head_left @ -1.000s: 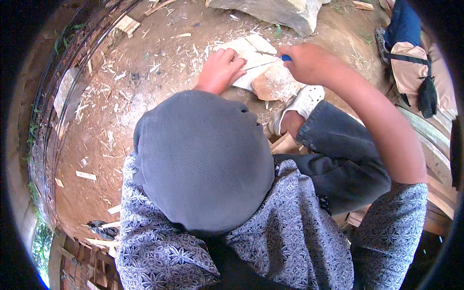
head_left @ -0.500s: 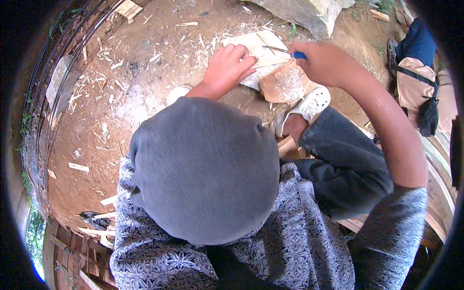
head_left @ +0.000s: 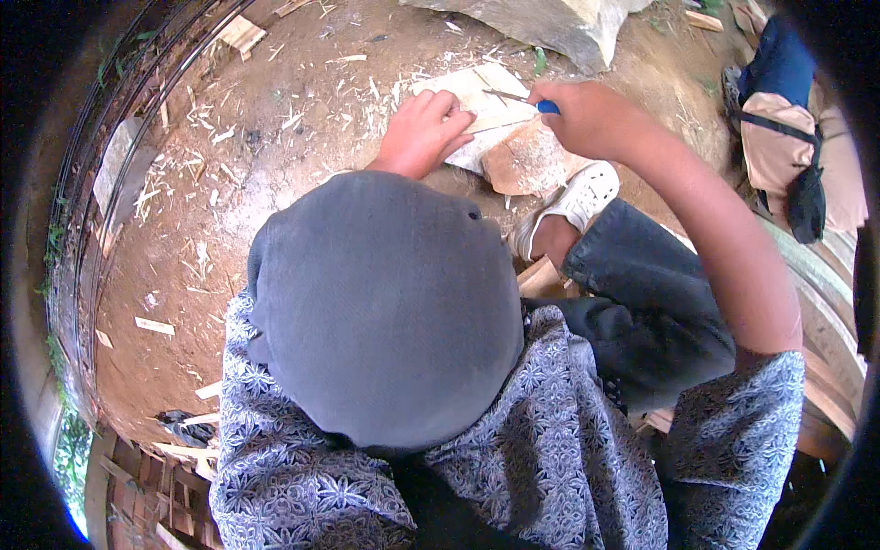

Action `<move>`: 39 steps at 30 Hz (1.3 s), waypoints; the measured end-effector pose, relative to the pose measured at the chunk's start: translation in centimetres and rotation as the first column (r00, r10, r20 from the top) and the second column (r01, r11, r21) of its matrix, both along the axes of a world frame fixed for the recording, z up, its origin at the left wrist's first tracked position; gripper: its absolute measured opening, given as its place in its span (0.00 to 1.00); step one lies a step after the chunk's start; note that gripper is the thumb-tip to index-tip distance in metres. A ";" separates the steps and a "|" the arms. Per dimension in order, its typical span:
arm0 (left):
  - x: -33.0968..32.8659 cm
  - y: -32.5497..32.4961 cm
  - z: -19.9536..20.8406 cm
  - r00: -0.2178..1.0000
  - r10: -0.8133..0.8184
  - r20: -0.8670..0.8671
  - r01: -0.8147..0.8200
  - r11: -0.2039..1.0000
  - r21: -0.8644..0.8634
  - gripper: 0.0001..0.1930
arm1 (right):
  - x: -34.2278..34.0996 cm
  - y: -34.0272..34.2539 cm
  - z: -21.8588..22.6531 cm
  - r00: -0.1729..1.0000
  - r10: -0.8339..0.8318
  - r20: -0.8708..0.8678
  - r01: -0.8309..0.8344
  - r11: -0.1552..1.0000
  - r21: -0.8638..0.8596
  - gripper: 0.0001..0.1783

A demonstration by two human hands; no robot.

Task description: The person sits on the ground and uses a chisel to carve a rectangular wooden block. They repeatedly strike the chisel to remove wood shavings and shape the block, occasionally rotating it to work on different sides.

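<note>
Tool with a blue handle [head_left: 548, 106] is found at 1 o'clock, held in the right hand [head_left: 591, 115]. The fingers of that hand are wrapped about the handle, and the thin dark blade [head_left: 507, 95] is pointed between 9 and 10 o'clock, over a pale flat piece [head_left: 469, 84] set between 12 and 1 o'clock. Whether its surface is touched by the blade cannot be determined. The left hand [head_left: 423, 133] is placed at 12 o'clock, at the left edge of the pale flat piece; its fingers are bent, but whether anything is gripped beneath them cannot be told.

A reddish-brown block [head_left: 518, 165] is noted at 1 o'clock, just on the near side of the pale flat piece, its upper face marked with whitish dust. Near it, at 2 o'clock, a white clog [head_left: 596, 188] is worn below dark trousers [head_left: 642, 266]. A large grey rock [head_left: 550, 27] is seen at the upper rim, toward 1 o'clock. Wood chips [head_left: 223, 135] are scattered over the dirt ground [head_left: 137, 266], chiefly from 9 to 12 o'clock. Another person [head_left: 779, 78], in blue and tan clothing, is partly seen at 2 o'clock, well apart from both hands. The centre is occupied by a grey cap [head_left: 385, 302].
</note>
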State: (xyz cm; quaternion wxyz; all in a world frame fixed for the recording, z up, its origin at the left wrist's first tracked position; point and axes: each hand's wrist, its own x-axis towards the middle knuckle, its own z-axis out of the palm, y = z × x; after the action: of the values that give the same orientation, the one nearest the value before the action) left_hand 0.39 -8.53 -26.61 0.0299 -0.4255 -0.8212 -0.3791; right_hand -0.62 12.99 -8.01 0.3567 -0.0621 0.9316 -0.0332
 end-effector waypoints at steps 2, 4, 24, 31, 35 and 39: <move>-0.2 0.0 0.1 1.000 0.014 -0.010 -0.014 1.000 -0.017 0.15 | 0.5 0.3 0.8 1.000 -0.021 0.021 0.020 0.999 0.043 0.16; -0.4 -0.5 0.1 0.999 0.035 -0.019 -0.035 0.999 0.004 0.15 | 0.5 -0.5 2.0 1.000 -0.005 0.022 0.004 1.000 0.004 0.14; -0.9 -0.1 0.4 0.998 -0.047 -0.048 0.047 0.999 -0.004 0.15 | -0.9 -1.5 -4.1 0.997 -0.069 -0.018 0.070 0.993 0.093 0.15; -0.3 -0.5 0.0 0.999 -0.003 -0.041 0.003 1.000 -0.009 0.16 | -1.9 0.6 0.1 0.997 0.066 0.049 -0.065 0.998 -0.009 0.14; -0.2 -0.3 -0.1 0.998 0.005 -0.066 -0.006 1.000 -0.009 0.16 | -1.6 0.5 0.7 0.996 0.066 0.062 -0.065 0.998 -0.026 0.14; -0.5 0.0 -0.1 0.998 -0.029 -0.056 0.029 1.000 -0.005 0.16 | -1.0 0.2 0.3 0.998 0.015 0.065 -0.017 1.000 0.025 0.13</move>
State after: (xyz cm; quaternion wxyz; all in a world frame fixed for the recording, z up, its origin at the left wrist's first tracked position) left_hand -0.10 -8.48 -26.68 0.0463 -0.4479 -0.8146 -0.3656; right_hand -1.57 13.16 -7.68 0.3879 -0.0640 0.9192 -0.0206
